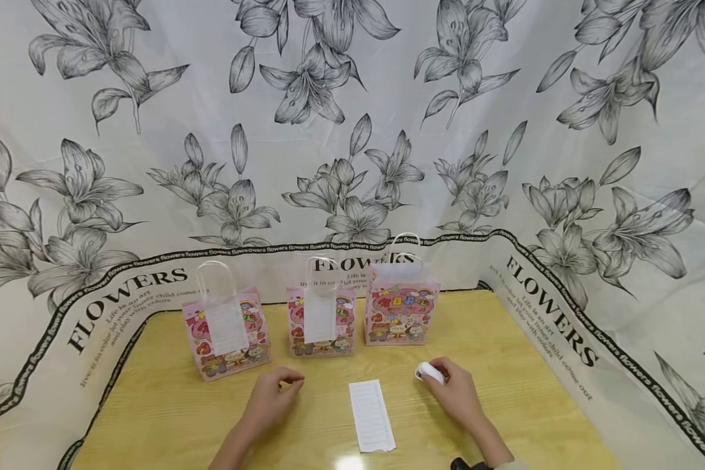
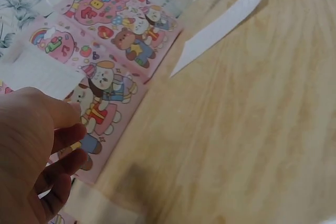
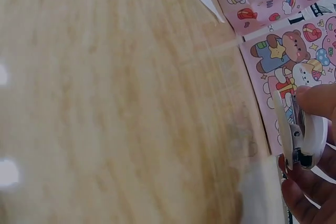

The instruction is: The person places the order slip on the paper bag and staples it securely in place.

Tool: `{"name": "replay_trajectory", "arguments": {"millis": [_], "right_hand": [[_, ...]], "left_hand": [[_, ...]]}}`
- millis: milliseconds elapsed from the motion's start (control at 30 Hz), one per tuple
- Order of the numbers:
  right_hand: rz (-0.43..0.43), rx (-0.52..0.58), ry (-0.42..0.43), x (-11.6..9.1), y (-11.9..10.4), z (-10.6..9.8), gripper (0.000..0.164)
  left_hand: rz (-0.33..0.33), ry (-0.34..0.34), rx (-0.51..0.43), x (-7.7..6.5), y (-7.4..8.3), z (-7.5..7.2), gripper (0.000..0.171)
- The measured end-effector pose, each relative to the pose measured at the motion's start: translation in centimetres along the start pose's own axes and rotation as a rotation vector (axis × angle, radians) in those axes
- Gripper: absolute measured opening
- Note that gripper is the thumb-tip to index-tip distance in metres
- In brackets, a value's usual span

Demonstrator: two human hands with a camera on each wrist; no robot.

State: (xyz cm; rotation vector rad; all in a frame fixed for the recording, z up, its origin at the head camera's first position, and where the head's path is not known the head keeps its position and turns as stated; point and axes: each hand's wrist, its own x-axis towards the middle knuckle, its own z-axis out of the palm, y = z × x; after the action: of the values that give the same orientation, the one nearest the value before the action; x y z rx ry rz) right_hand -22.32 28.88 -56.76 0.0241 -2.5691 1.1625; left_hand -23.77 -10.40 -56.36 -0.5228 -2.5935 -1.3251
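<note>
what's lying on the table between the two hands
In the head view, a white lined paper slip lies flat on the wooden table between the left hand and right hand.

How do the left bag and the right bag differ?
The left bag has a white slip over its front; the right bag has a bare front. The left bag stands turned at an angle, the right bag squarely and farther back. Both are pink cartoon-print bags with white handles.

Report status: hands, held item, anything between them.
Right hand grips small white stapler. Left hand curled, holding nothing. White paper slip flat between them.
</note>
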Motion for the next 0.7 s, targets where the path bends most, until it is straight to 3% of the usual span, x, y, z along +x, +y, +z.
{"name": "replay_trajectory", "arguments": {"millis": [167, 367, 500, 700], "right_hand": [[-0.01, -0.001, -0.001, -0.5, 0.9, 0.3, 0.025], [0.059, -0.024, 0.009, -2.3, 1.9, 0.1, 0.024], [0.077, -0.012, -0.02, -2.4, 2.3, 0.3, 0.024], [0.041, 0.017, -0.019, -1.6, 1.9, 0.5, 0.024]], "left_hand": [[-0.021, -0.034, -0.034, -0.8, -0.5, 0.9, 0.009], [-0.009, -0.125, -0.084, -1.3, -0.2, 3.2, 0.011], [-0.013, -0.157, -0.092, -0.7, 0.2, 4.4, 0.01], [-0.003, -0.171, -0.014, 0.8, 1.1, 5.6, 0.011]]}}
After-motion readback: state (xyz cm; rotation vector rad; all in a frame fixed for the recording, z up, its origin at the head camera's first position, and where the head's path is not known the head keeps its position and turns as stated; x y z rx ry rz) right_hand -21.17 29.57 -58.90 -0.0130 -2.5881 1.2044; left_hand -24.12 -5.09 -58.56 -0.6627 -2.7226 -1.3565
